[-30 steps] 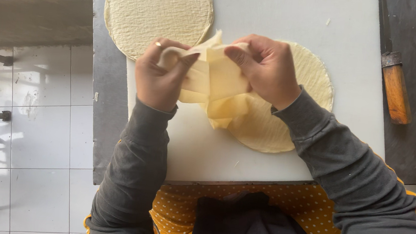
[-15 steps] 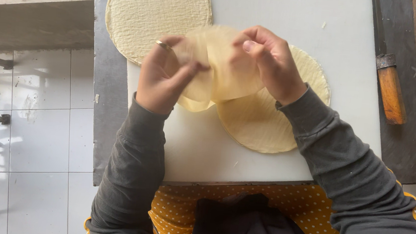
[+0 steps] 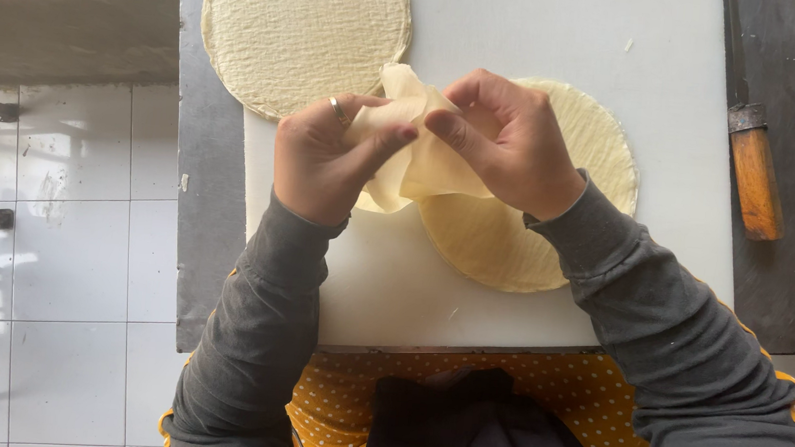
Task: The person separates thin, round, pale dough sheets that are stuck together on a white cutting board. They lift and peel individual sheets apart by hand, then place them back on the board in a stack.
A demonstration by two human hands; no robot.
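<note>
My left hand [image 3: 327,155] and my right hand [image 3: 510,142] both pinch a thin, pale yellow pastry sheet [image 3: 423,154], crumpled and lifted off a round stack of the same sheets [image 3: 550,227] on the white cutting board [image 3: 529,34]. A ring is on my left hand. A second round stack of sheets [image 3: 304,28] lies flat at the board's far left corner, beyond my left hand.
A knife with an orange wooden handle [image 3: 756,178] lies on the dark surface right of the board. A metal tray edge [image 3: 198,197] sticks out left of the board. White floor tiles [image 3: 69,252] and a concrete ledge [image 3: 61,12] are at left.
The sheet was folded between my hands, then spread wider, and now is bunched again as my fingers pinch it closer together above the stack.
</note>
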